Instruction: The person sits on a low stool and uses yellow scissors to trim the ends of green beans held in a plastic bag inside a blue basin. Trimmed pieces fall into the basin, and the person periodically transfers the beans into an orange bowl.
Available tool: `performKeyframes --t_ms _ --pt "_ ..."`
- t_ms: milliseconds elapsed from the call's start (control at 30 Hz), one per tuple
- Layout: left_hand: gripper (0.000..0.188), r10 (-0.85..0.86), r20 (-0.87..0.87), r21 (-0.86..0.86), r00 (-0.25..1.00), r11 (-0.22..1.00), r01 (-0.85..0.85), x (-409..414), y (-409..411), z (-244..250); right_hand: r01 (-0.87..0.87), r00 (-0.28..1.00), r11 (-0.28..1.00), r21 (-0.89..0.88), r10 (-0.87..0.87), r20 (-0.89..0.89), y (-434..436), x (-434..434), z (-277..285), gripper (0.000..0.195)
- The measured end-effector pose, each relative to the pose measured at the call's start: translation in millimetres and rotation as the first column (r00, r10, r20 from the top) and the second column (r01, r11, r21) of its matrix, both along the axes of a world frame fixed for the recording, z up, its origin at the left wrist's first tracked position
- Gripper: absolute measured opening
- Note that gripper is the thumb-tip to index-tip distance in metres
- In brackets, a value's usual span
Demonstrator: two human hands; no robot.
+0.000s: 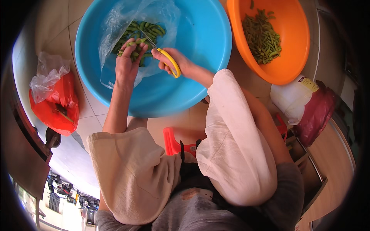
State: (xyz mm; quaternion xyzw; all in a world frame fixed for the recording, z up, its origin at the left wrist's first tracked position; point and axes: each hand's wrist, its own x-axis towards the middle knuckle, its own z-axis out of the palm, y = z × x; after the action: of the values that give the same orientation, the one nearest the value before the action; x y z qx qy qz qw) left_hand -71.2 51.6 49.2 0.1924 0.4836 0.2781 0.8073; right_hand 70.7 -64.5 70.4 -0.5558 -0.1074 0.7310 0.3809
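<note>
My left hand (130,55) holds a few green soybean pods (133,46) over the large blue plastic basin (196,60). In my right hand (172,59) is a pair of yellow-handled scissors (173,64), its blades pointing up and left toward the pods in my left hand. Whether the blades are apart is too small to tell. Beneath both hands a clear plastic bag (111,34) lies in the basin, with a heap of green pods (156,29) in it. My left fingers hide part of that heap.
Right of the basin, a tilted orange plastic basin (292,43) holds many pods (264,40). A red plastic bag (65,101) sits on the tiled floor (86,101) at left. At right are a white bucket (286,101) and a dark red bag (313,118). A red stool (173,141) shows below me.
</note>
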Motion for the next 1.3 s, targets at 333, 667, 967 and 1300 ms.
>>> performKeyframes --t_ms 333,667,967,1300 --pt "0.023 0.015 0.027 -0.032 1.0 0.999 -0.014 6.4 -2.2 1.6 0.102 0.993 0.994 -0.04 -0.104 -0.047 -3.7 -0.8 -0.6 0.055" --pt "0.045 -0.241 -0.882 0.258 0.405 0.473 0.843 13.6 -4.1 -25.6 0.158 0.984 0.987 -0.043 -0.153 0.094 -5.9 5.6 -6.5 0.052" --pt "0.008 -0.122 -0.199 0.179 0.972 0.971 0.159 5.4 8.4 -21.3 -0.002 0.992 0.999 -0.035 0.006 0.126 -11.1 9.6 -0.3 0.052" --pt "0.02 0.074 -0.855 0.504 0.514 0.353 0.788 -5.7 51.5 -45.8 -0.011 0.973 1.0 -0.021 0.015 0.23 -15.0 7.4 -7.8 0.055"
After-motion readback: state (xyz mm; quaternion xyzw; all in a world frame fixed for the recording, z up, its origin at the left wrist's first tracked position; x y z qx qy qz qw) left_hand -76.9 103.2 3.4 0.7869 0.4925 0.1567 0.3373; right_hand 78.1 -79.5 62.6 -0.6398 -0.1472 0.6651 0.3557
